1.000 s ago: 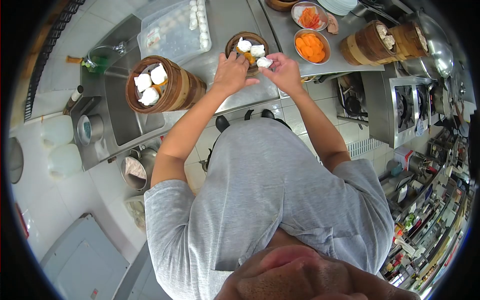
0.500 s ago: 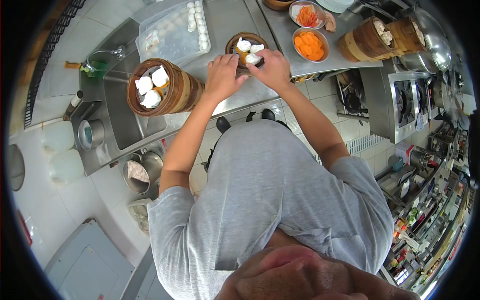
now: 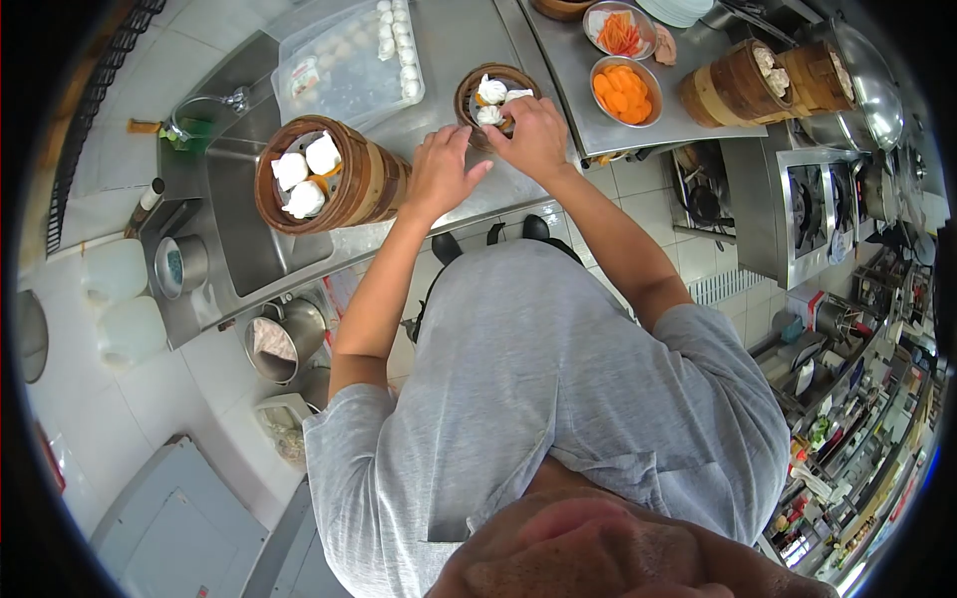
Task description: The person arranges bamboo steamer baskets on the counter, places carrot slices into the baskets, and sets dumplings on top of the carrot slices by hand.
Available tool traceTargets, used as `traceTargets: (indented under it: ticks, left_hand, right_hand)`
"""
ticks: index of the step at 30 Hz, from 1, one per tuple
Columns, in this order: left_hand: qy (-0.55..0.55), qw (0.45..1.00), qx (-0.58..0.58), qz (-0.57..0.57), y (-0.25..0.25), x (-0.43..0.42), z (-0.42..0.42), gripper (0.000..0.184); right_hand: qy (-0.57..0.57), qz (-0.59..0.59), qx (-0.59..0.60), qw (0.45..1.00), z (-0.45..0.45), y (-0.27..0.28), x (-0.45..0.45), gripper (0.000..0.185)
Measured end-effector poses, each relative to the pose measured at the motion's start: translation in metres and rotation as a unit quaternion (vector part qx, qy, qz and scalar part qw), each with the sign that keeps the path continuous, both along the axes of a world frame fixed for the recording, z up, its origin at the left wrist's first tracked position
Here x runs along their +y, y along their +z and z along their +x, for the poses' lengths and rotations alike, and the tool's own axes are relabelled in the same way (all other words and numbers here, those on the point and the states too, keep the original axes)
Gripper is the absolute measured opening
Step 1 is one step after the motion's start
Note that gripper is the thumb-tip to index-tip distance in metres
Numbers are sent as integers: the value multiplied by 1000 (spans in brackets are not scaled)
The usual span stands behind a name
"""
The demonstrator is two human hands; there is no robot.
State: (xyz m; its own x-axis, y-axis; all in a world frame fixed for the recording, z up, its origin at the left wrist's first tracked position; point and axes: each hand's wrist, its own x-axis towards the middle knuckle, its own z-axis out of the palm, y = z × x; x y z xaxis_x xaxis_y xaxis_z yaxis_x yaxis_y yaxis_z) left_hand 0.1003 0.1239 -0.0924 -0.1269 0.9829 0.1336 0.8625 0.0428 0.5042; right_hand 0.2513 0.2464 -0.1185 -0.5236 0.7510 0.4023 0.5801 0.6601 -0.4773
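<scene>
A small round bamboo steamer (image 3: 462,103) stands on the steel counter with three white buns (image 3: 490,90) in it, orange slices partly showing under them. At its near left side is my left hand (image 3: 442,171), open, thumb held away from the fingers, nothing in it. My right hand (image 3: 531,140) reaches over the steamer's near right edge with thumb and fingers apart. It partly covers the right-hand bun; whether the fingertips touch bun or rim is hidden. A taller bamboo steamer stack (image 3: 374,184) at the left holds white buns (image 3: 305,198) on orange slices.
A clear plastic box (image 3: 339,75) with rows of small white dough pieces lies behind. Bowls of orange slices (image 3: 626,92) and shredded orange strips (image 3: 620,36) stand at the right, beside more bamboo steamers (image 3: 733,90). A sink (image 3: 239,214) and a stove (image 3: 812,199) flank the counter.
Both hands have drawn apart from the front bun in the small steamer. My left hand has moved down and away from it, its thumb opening; the front bun now sits uncovered.
</scene>
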Motion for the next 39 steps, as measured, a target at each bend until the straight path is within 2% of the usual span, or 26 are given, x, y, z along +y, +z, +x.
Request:
traceTargets:
  ticks: [5,9,12,17,21,23,24,26,28,30,31,32,33,34,38,39]
  left_hand:
    - [16,999,34,27,0,14,1,61]
    - [24,998,49,-18,1,29,1,61]
    - [27,997,47,-61,-3,39,2,60]
    - [33,994,-17,-98,-8,47,6,54]
    - [15,996,16,-89,-7,46,6,56]
    - [5,996,14,-88,21,29,12,59]
    - [-40,996,-39,-63,38,16,11,67]
    - [-116,980,-121,-110,116,-11,9,61]
    - [-153,970,-174,-71,174,-39,-9,53]
    - [-123,966,-226,-32,220,-59,-44,46]
    - [-67,970,-233,2,235,-68,-62,40]
    - [-29,986,-160,27,247,-73,-89,40]
    - [59,979,-188,49,256,-77,-99,42]
    - [78,983,-152,72,259,-82,-117,43]
    - [87,969,-219,75,252,-113,-157,42]
    - [80,966,-234,71,247,-121,-165,42]
  right_hand:
    - [-2,-25,31,999,9,8,0,32]
    - [-3,-107,-38,994,25,11,2,31]
    - [12,-74,-16,997,25,2,3,33]
    - [14,-124,-22,992,27,3,9,33]
    - [-1,-151,-33,988,25,3,8,32]
    - [14,-146,-7,989,27,3,9,32]
    - [15,-165,-1,986,30,8,8,32]
    - [29,-179,44,982,40,18,7,32]
    - [29,-166,56,984,55,18,11,33]
    - [26,-167,63,984,66,16,16,36]
    - [23,-175,65,982,70,15,18,37]
    - [18,-182,67,981,73,13,20,39]
    - [21,-192,75,978,74,12,25,39]
    - [23,-201,84,976,72,10,31,39]
    - [3,-240,111,964,49,-2,74,38]
    - [22,-226,55,972,44,-3,87,39]
